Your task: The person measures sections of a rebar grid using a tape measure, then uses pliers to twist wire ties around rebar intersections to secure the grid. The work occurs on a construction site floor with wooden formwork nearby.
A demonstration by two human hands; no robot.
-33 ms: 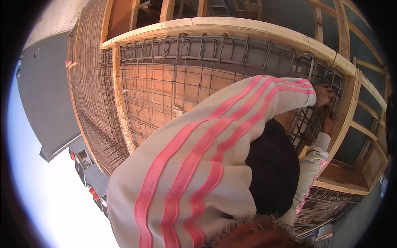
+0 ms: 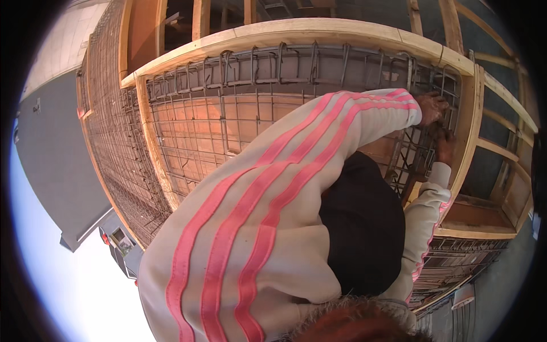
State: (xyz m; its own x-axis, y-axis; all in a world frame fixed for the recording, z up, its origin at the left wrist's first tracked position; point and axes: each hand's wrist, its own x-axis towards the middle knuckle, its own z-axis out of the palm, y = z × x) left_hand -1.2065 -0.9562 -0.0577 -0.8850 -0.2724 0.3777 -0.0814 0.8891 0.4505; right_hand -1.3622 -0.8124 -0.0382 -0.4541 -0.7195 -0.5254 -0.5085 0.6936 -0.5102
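Observation:
My left hand (image 2: 432,108) is at the steel rebar (image 2: 408,91) in the right corner of a timber-framed opening, its fingers curled on the bars. Just nearer, my right hand (image 2: 444,146) reaches up beside it among the same bars, close to the right timber board (image 2: 469,125). The right hand's fingers look bent together, and what lies in them is too small and dark to make out. Both arms wear light sleeves (image 2: 273,171) with pink stripes. A grid of thinner bars (image 2: 222,122) runs left from the corner in front of reddish-brown panels (image 2: 188,131).
A long timber rail (image 2: 285,29) curves along the far side of the rebar. An upright timber post (image 2: 152,139) divides the mesh at left. More timber framing (image 2: 497,150) stands right of my hands. A grey building (image 2: 57,154) shows at far left.
The whole view has shifted, so the frame and bars sit farther left and a little higher in the picture. Both hands stay at the same corner bars.

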